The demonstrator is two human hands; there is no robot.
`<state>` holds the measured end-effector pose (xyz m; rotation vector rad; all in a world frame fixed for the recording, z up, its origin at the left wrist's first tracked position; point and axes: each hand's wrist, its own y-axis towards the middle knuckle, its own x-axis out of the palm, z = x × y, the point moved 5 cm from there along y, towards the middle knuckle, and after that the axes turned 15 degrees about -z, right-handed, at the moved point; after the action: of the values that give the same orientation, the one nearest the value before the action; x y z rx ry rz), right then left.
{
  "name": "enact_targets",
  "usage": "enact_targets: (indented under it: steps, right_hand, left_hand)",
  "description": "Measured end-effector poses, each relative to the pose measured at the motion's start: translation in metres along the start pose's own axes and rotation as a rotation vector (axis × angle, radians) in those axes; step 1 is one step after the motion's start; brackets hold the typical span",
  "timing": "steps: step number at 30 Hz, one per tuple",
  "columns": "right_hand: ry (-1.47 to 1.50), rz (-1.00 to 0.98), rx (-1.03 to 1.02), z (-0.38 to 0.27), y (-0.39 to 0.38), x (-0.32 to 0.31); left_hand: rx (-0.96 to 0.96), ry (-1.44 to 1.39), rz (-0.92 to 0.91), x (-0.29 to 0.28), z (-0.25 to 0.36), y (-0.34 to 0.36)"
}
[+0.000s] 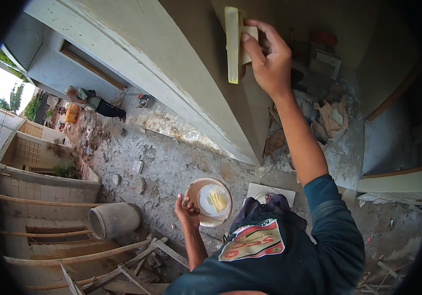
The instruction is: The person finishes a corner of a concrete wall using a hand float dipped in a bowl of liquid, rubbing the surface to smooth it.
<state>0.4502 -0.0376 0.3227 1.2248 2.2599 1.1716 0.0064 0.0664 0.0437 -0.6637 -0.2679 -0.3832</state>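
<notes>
My right hand [270, 56] is raised to the upper middle, its thumb and fingers closed around the pale block handle of a flat hand float [233, 45] with a yellowish edge. The float is up beside the smooth plastered wall [201, 54]; whether it touches the surface I cannot tell. Down by my waist, my left hand [187, 211] is empty, fingers half curled and apart. It hangs over the rim of a round beige basin [226, 196], which holds something whitish with a yellow patch in it.
A grey barrel [115, 221] lies tilted at lower left near bamboo poles [48, 200] and loose timber [137, 275]. Stone pieces [138, 166] dot the rough floor. A pale board [284, 195] lies by my feet. Torn paper sacks [334, 118] sit right; another person [97, 103] stands far left.
</notes>
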Motion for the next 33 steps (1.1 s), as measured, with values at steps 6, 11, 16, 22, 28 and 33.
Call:
enact_targets:
  steps: [6, 11, 16, 22, 28, 33]
  right_hand:
    - [-0.24, -0.013, -0.162, -0.02, -0.003, 0.023]
    - [-0.171, -0.025, 0.371, 0.091, -0.163, 0.007]
    - [0.071, 0.083, 1.012, 0.203, -0.326, -0.028]
    - [0.178, 0.134, 1.359, 0.252, -0.386, -0.05]
    - [0.224, 0.05, 1.445, 0.267, -0.392, -0.028]
    - [0.238, 0.024, 1.326, 0.217, -0.334, -0.014]
  left_hand:
    - [0.006, 0.017, -0.01, 0.007, 0.0, -0.014]
    - [-0.024, 0.038, -0.001, 0.008, -0.001, -0.021]
    - [-0.086, 0.034, 0.012, 0.014, 0.001, -0.03]
    - [-0.075, 0.042, 0.022, 0.013, 0.002, -0.035]
    - [-0.083, 0.058, 0.028, 0.014, 0.001, -0.04]
    - [-0.089, 0.033, 0.027, 0.008, -0.002, -0.036]
